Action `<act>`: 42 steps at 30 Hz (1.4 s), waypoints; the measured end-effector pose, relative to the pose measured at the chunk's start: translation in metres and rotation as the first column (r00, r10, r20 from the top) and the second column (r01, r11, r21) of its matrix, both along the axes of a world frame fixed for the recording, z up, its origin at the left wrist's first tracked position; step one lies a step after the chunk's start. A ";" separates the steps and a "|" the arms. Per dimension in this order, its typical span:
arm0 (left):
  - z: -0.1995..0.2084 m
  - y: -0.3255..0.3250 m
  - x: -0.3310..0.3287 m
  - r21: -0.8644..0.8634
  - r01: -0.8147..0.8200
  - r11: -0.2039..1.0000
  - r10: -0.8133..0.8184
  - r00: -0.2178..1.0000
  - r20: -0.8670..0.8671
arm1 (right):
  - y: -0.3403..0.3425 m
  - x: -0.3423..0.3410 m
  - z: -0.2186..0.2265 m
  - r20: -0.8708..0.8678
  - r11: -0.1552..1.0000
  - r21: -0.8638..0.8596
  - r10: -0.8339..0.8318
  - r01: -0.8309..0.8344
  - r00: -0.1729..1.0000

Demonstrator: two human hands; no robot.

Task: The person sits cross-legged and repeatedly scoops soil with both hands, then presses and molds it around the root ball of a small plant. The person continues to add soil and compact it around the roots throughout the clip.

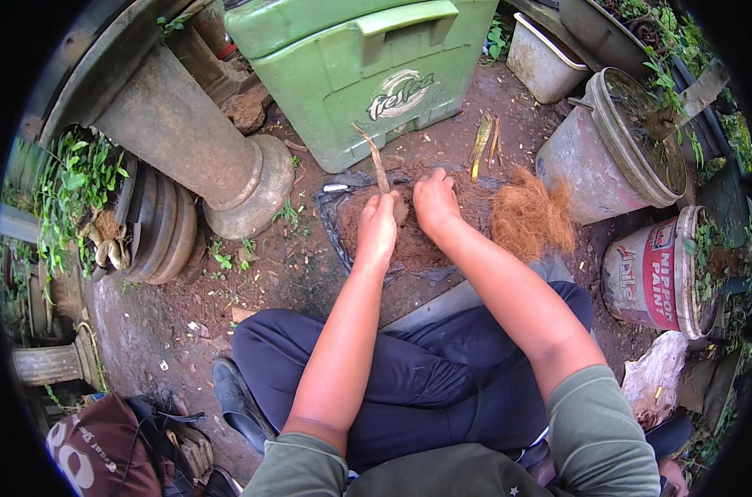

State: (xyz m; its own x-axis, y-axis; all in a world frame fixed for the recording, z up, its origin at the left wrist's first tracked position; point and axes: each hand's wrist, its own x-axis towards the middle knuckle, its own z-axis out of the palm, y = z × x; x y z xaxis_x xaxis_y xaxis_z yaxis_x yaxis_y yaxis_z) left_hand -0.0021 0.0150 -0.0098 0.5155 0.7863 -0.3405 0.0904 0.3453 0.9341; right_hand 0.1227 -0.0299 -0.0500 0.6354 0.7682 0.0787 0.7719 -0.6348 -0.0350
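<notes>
My left hand [378, 225] is closed round the lower end of a thin brown plant stalk [374, 156], whose pointed tip slants up and away from me. A brown rounded lump shows just beside its fingers. To the right, my right hand [436, 203] is closed, with its fingertips down at loose dark soil [417, 247]. Whatever it grips, if anything, is hidden. The soil lies heaped on a black plastic sheet [333, 225] on the ground before my crossed legs. Beside the heap, right of my right hand, rests a tuft of orange-brown coconut fibre [529, 215].
A large green cooler box [359, 83] stands beyond the soil. Dry yellow-brown stalks [480, 147] lie at its right. Paint buckets [579, 161] stand on the right, a stone pedestal [190, 141] and potted plants on the left. A maroon bag [107, 447] sits at lower left.
</notes>
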 end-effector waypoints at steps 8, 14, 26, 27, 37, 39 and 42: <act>-0.003 0.002 0.000 0.008 -0.012 1.000 0.012 1.000 0.005 | 0.002 0.010 0.002 -0.026 0.989 -0.093 0.110 -0.112 0.994; 0.002 0.002 -0.001 0.037 -0.006 0.999 0.007 1.000 -0.019 | -0.003 0.021 0.004 0.005 0.948 -0.174 0.272 -0.267 0.962; 0.004 0.002 -0.001 -0.041 -0.003 0.999 0.001 0.998 -0.058 | -0.020 0.029 0.009 -0.027 0.940 -0.177 0.293 -0.293 0.956; 0.003 0.002 -0.001 -0.036 -0.004 0.999 0.002 0.999 -0.049 | -0.022 0.029 0.008 -0.018 0.938 -0.178 0.299 -0.297 0.954; -0.017 0.010 -0.002 0.086 0.083 0.993 -0.077 0.995 -0.070 | -0.066 0.035 0.056 -0.375 0.962 0.245 0.207 -0.118 0.904; -0.019 0.010 -0.001 0.092 0.084 0.992 -0.078 0.994 -0.073 | -0.075 0.032 0.068 -0.505 0.939 0.344 0.179 0.007 0.844; -0.022 0.009 0.001 0.113 0.072 0.991 -0.066 0.996 -0.060 | -0.090 0.028 0.076 -0.836 0.859 0.384 0.168 0.340 0.522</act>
